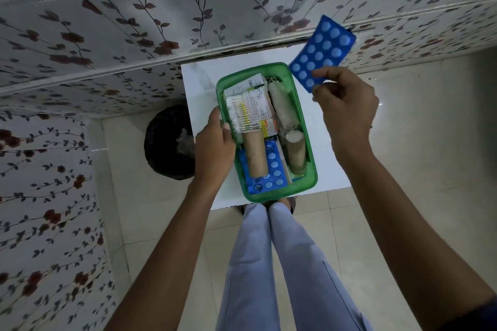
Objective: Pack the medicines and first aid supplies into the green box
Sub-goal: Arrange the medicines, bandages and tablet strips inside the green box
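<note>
The green box (pixel 312 169) stands on a small white table (pixel 199 80). Inside it lie medicine cartons (pixel 255 109), a pack of cotton swabs (pixel 238 115), three bandage rolls (pixel 255 156) and a blue blister strip (pixel 273 172). My left hand (pixel 215 148) grips the box's left rim, with its thumb on the swab pack. My right hand (pixel 347 107) holds a second blue blister strip (pixel 321 52) in the air above the table's far right corner, to the right of the box.
A dark waste bin (pixel 169 142) stands on the floor left of the table. Flowered walls (pixel 107 48) close in behind and on the left. My legs in pale trousers (pixel 274 263) stand right at the table's near edge. Tiled floor lies to the right.
</note>
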A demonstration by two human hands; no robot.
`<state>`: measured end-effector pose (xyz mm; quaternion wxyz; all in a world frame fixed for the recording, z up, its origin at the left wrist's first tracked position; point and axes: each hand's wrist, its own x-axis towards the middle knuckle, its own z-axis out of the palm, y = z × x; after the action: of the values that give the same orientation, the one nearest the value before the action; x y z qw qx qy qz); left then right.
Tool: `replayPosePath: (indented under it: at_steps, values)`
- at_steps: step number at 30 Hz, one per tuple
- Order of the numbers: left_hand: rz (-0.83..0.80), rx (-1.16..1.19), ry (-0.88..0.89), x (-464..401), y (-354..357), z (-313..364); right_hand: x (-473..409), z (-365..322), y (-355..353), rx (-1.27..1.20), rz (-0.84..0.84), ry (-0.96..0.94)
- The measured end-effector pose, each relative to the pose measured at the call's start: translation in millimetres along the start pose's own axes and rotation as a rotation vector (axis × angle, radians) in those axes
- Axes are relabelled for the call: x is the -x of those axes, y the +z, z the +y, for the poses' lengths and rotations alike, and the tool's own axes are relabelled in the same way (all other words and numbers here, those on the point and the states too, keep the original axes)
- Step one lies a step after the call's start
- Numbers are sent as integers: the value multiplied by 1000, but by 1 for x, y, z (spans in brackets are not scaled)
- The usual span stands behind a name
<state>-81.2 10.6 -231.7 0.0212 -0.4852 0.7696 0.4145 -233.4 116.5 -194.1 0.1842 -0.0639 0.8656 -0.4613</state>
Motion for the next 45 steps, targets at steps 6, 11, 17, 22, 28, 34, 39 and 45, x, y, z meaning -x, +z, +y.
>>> replayPosePath:
  at_steps: [6, 11, 17, 22, 28, 34, 39, 45]
  values:
    - [-27, 34, -44, -4, -2, -1, 20, 3, 0, 152, -120, -262]
    - [-46, 72, -55, -4, -4, -3, 16, 9, 37, 266, -249, -483]
    - [-60, 66, -56, -5, -3, -4, 15, 12, 52, 535, -551, -250]
    - [-64, 112, -84, -5, -2, -6, 21, 6, 52, 758, -553, -310]
    - [-60, 142, -106, -3, -3, -4, 30, 8, 56, 884, -538, -432]
    - [-68, 162, -127, -2, -4, -2, 31, 22, 54, 624, -339, -553]
    - [-64, 216, -155, 3, -4, -4, 32, 24, 61, 840, -377, -704]
    - [-60, 280, -141, 11, -4, -7, 13, 17, 45, 423, -344, -485]
